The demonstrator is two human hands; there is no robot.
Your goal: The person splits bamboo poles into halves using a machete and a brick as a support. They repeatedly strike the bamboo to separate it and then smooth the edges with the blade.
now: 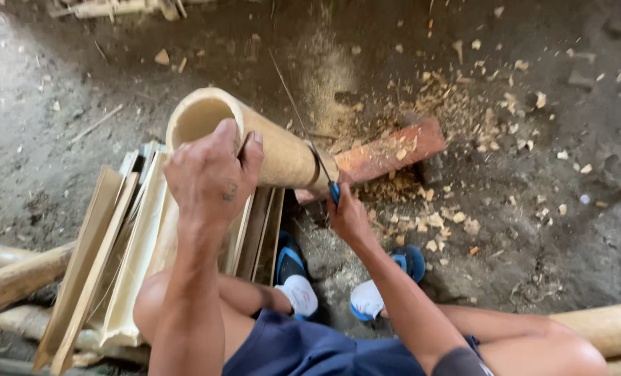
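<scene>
Bamboo tube (255, 136) is lying propped on a reddish block (387, 153), above split slats (136, 237). Left hand (209, 174) is clamping its open rim; right hand (349, 212) is gripping a blue-handled saw (310, 150) cutting near the far end. With the round tube barely braced, the blade is likely binding or skipping toward the sandalled feet (300, 292)

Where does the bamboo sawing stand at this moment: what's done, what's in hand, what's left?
Done: split bamboo slats lie stacked, and sawdust and chips cover the ground. In hand: the left hand steadies a bamboo tube on a reddish block while the right hand works a blue-handled saw. Left: the tube looks uncut through.
</scene>
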